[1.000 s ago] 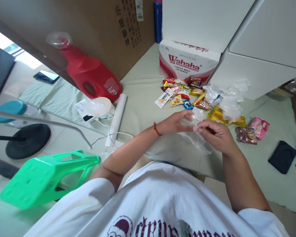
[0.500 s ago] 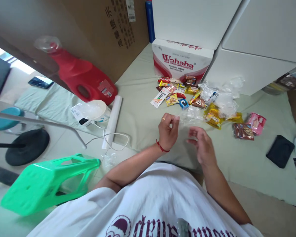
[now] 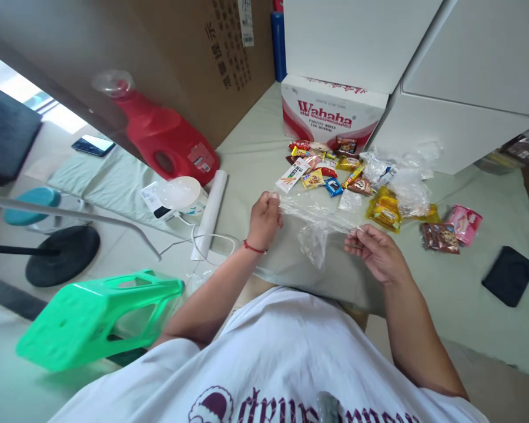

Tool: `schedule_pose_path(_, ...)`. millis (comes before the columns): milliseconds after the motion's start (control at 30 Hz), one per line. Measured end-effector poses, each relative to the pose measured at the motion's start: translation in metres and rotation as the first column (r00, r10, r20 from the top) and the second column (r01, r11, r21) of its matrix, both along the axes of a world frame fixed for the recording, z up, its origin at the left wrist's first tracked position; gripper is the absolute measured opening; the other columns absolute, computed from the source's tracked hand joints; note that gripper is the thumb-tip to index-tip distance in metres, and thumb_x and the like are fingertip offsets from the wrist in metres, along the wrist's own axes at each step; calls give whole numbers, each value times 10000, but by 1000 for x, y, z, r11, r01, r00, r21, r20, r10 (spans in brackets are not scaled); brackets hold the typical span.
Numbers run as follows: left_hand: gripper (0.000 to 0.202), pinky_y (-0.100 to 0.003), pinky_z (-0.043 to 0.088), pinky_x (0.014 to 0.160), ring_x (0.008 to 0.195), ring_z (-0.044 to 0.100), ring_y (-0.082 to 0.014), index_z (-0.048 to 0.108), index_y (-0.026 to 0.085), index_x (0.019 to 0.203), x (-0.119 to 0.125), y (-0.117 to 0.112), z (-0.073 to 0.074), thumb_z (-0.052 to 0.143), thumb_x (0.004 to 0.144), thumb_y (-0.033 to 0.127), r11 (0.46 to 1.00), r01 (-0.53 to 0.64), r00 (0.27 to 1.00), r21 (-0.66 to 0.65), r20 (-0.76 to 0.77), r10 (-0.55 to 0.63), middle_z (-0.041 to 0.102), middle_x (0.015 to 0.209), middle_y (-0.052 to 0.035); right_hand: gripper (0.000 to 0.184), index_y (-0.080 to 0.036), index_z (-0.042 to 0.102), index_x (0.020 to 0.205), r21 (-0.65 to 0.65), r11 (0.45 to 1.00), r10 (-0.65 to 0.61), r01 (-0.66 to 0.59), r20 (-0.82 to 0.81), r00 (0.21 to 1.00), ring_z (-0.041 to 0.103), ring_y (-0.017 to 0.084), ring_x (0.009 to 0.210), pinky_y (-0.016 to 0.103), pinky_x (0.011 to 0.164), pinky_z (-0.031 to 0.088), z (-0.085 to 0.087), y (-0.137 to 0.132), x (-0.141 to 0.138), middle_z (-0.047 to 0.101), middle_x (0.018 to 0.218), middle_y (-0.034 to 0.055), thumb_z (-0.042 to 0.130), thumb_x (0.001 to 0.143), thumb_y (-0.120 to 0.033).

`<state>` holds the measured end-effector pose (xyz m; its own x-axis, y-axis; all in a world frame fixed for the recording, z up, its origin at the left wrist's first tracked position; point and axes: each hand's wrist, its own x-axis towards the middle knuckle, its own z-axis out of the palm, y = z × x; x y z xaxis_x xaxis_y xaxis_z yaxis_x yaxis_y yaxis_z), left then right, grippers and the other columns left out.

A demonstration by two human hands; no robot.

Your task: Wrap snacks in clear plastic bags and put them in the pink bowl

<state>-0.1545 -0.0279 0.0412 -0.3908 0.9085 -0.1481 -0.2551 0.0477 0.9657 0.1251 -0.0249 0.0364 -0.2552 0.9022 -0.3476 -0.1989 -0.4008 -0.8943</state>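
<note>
Between my two hands a clear plastic bag (image 3: 315,235) is stretched sideways, its loose part hanging down in the middle. My left hand (image 3: 265,220) pinches one end of it, and a red string is tied round that wrist. The other end is gripped in the fingertips of my right hand (image 3: 372,248). Just beyond the bag lies a pile of small wrapped snacks (image 3: 320,167). More crumpled clear bags (image 3: 408,182) lie right of the pile, beside yellow packets (image 3: 384,208).
Behind the snacks stands a Wahaba-looking carton (image 3: 330,114) against white cabinets. A brown snack pack (image 3: 441,238), a pink pack (image 3: 465,223) and a black pouch (image 3: 508,276) lie rightward. Leftward are a red jug (image 3: 171,138), a white roll (image 3: 210,214), a paper tub (image 3: 189,197) and a green stool (image 3: 92,317).
My hands have moved apart, the left one leftward. My right hand, apart from the bag before, now grips it, and the bag is pulled out between both hands.
</note>
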Motion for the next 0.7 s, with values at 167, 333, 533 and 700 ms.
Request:
schedule_pose_path(167, 451, -174, 410, 431, 389, 491, -45, 488, 222, 883, -15, 4, -19, 814, 804, 524, 933, 213, 964, -291, 219, -152, 552, 652, 89, 477, -195, 670, 806, -106, 994, 30, -25, 47, 998, 645, 120, 609, 190, 483, 516, -17, 16, 1, 675, 734, -1, 933, 613, -543)
schedule_pose_path(333, 461, -194, 439, 417, 576, 716, -163, 522, 191, 854, -4, -6, -33, 673, 886, 626, 842, 115, 945, -527, 320, 71, 638, 705, -1, 506, -190, 660, 789, -82, 996, 25, -20, 68, 997, 633, 110, 628, 204, 549, 542, -29, 18, -22, 666, 732, -9, 925, 592, -573)
schedule_pose_path(533, 507, -170, 203, 314, 375, 565, -104, 536, 182, 711, -12, -37, -37, 614, 908, 644, 803, 109, 929, -586, 348, 128, 600, 553, -8, 448, -213, 672, 804, 6, 1000, 30, -31, 89, 996, 617, 125, 650, 236, 578, 538, -19, 8, -30, 658, 742, -12, 870, 680, -595)
schedule_pose_path(700, 686, -197, 150, 307, 279, 375, -86, 608, 167, 611, 0, -37, -42, 537, 844, 809, 605, 525, 828, -599, 523, -201, 559, 438, -51, 406, -217, 692, 821, 82, 988, 121, -130, 109, 987, 615, 139, 667, 260, 601, 540, -15, -1, -36, 656, 755, -1, 815, 763, -600)
